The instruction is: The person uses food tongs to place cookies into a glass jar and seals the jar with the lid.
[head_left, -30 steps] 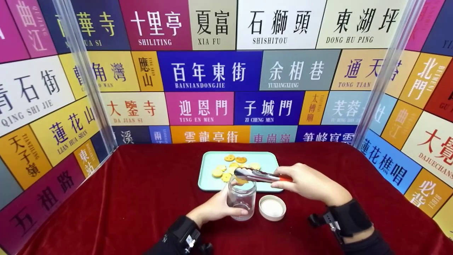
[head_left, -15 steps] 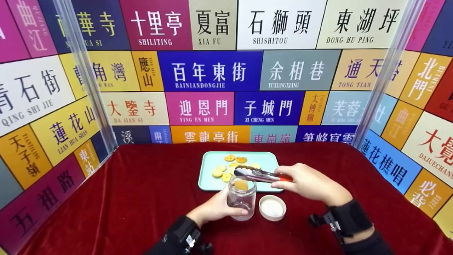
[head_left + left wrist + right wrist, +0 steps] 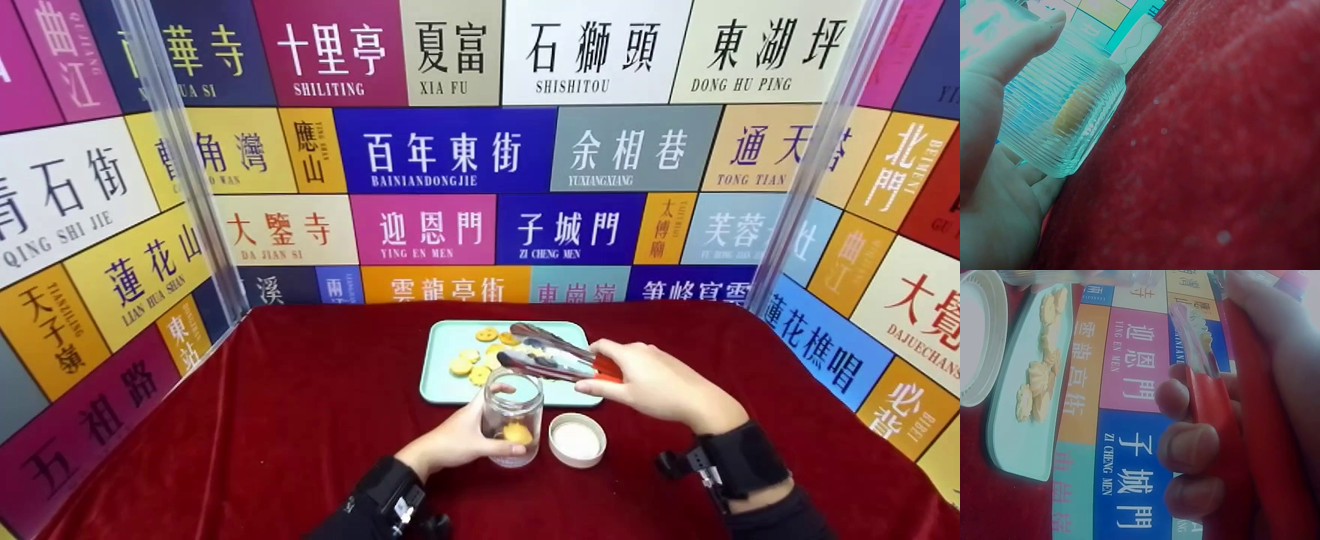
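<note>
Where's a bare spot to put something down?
The biggest bare patch of red cloth lies left of the mint-green tray and glass jar. Another is right of the tray, before the wall of signs. The middle is crowded: cookies on the tray, tongs near the jar, and a round lid beside the jar.

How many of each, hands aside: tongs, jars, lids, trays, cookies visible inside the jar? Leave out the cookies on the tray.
Tongs: 1
Glass jar: 1
Round lid: 1
Mint-green tray: 1
Cookie inside the jar: 1
Total: 5
</note>
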The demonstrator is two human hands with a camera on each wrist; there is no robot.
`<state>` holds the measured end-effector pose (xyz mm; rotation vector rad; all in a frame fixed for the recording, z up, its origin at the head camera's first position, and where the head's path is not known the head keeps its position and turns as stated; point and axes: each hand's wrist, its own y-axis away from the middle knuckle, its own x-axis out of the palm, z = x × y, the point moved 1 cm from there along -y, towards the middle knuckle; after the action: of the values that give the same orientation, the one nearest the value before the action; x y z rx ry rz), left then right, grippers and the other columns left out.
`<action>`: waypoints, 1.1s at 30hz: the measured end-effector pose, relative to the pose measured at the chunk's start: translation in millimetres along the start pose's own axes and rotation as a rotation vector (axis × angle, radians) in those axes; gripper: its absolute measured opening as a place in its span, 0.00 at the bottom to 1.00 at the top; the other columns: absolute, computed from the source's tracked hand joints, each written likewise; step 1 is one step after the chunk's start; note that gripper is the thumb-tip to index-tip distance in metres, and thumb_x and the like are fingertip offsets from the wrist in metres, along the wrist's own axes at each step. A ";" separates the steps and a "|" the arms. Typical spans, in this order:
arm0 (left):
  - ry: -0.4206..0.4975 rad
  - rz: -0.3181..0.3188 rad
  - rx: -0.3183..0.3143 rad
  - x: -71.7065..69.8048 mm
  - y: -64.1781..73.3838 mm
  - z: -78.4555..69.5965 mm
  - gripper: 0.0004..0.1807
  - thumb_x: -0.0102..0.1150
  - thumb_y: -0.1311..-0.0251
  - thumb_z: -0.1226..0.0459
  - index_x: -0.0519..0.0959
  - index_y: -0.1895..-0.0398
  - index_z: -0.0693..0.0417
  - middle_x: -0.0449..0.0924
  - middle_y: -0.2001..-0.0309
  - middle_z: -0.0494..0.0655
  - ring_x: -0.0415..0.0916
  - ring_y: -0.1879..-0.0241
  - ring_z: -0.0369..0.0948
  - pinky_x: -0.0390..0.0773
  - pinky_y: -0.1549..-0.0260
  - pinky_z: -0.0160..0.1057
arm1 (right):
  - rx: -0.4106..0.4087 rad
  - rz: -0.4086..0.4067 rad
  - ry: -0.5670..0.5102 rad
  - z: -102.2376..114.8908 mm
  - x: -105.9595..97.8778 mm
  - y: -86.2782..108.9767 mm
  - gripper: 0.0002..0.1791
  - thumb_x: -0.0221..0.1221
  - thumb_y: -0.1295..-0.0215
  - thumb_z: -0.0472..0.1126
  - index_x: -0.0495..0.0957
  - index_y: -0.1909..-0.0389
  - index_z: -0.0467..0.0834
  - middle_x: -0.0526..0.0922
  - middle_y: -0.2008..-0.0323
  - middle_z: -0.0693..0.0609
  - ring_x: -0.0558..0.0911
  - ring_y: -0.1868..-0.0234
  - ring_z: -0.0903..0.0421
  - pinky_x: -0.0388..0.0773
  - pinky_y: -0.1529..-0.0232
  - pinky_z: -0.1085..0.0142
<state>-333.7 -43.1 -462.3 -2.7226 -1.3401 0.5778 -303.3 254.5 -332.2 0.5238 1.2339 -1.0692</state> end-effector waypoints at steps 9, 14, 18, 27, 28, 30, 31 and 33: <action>-0.030 -0.015 -0.021 -1.2 -0.1 0.1 0.52 0.80 0.41 0.57 0.57 0.19 0.48 0.75 0.31 0.39 0.72 0.31 0.37 0.64 0.27 0.43 | 0.062 -0.083 0.017 -12.1 -1.0 -2.7 0.38 0.60 0.34 0.77 0.80 0.44 0.48 0.82 0.67 0.58 0.77 0.69 0.58 0.73 0.65 0.59; -0.015 -0.014 -0.032 -1.1 -0.8 0.3 0.51 0.81 0.41 0.57 0.58 0.20 0.47 0.76 0.32 0.38 0.73 0.31 0.37 0.64 0.27 0.42 | 0.133 -0.111 0.032 -26.4 2.8 -4.1 0.36 0.61 0.34 0.76 0.80 0.46 0.48 0.81 0.70 0.56 0.76 0.72 0.56 0.70 0.69 0.60; -0.024 -0.015 -0.025 -1.4 -1.1 0.5 0.52 0.81 0.41 0.57 0.58 0.19 0.48 0.76 0.32 0.38 0.72 0.31 0.37 0.63 0.26 0.42 | 0.172 -0.112 0.046 -39.9 7.9 -4.3 0.35 0.64 0.34 0.74 0.80 0.48 0.47 0.80 0.72 0.56 0.75 0.73 0.56 0.69 0.71 0.60; -0.035 -0.016 -0.023 -1.3 -0.2 -0.4 0.51 0.80 0.41 0.57 0.58 0.19 0.49 0.75 0.31 0.40 0.72 0.30 0.38 0.63 0.26 0.43 | 0.199 -0.098 0.090 -62.4 22.0 -4.3 0.33 0.68 0.36 0.70 0.81 0.51 0.44 0.78 0.74 0.56 0.76 0.74 0.54 0.70 0.71 0.58; -0.034 -0.016 -0.021 -1.1 -0.1 -0.5 0.51 0.80 0.41 0.58 0.58 0.19 0.50 0.75 0.31 0.40 0.72 0.30 0.38 0.63 0.26 0.43 | 0.202 -0.091 0.096 -64.0 24.0 -4.5 0.33 0.68 0.36 0.70 0.80 0.52 0.44 0.78 0.74 0.55 0.76 0.74 0.54 0.70 0.71 0.57; -0.033 -0.019 -0.019 -0.6 0.0 -0.5 0.51 0.80 0.41 0.58 0.58 0.19 0.50 0.75 0.31 0.40 0.71 0.30 0.38 0.63 0.26 0.42 | 0.209 -0.077 0.109 -66.5 28.1 -5.0 0.33 0.68 0.37 0.70 0.80 0.54 0.44 0.78 0.74 0.55 0.76 0.73 0.53 0.70 0.71 0.57; -0.036 -0.021 -0.021 -0.4 0.1 -0.5 0.51 0.80 0.41 0.58 0.58 0.19 0.50 0.75 0.31 0.40 0.71 0.30 0.38 0.63 0.26 0.42 | 0.216 -0.068 0.118 -67.8 30.5 -5.3 0.33 0.69 0.37 0.70 0.80 0.54 0.44 0.78 0.74 0.55 0.76 0.73 0.53 0.71 0.71 0.56; -0.036 -0.023 -0.019 -0.1 0.0 -0.5 0.52 0.80 0.41 0.59 0.58 0.19 0.50 0.75 0.31 0.40 0.71 0.30 0.38 0.62 0.26 0.41 | 0.227 -0.051 0.130 -69.7 35.3 -5.7 0.33 0.69 0.37 0.70 0.80 0.55 0.43 0.78 0.74 0.54 0.77 0.73 0.52 0.71 0.71 0.55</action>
<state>-333.6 -43.1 -461.8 -2.7202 -1.3898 0.6184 -344.0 295.9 -384.8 0.7485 1.2511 -1.2428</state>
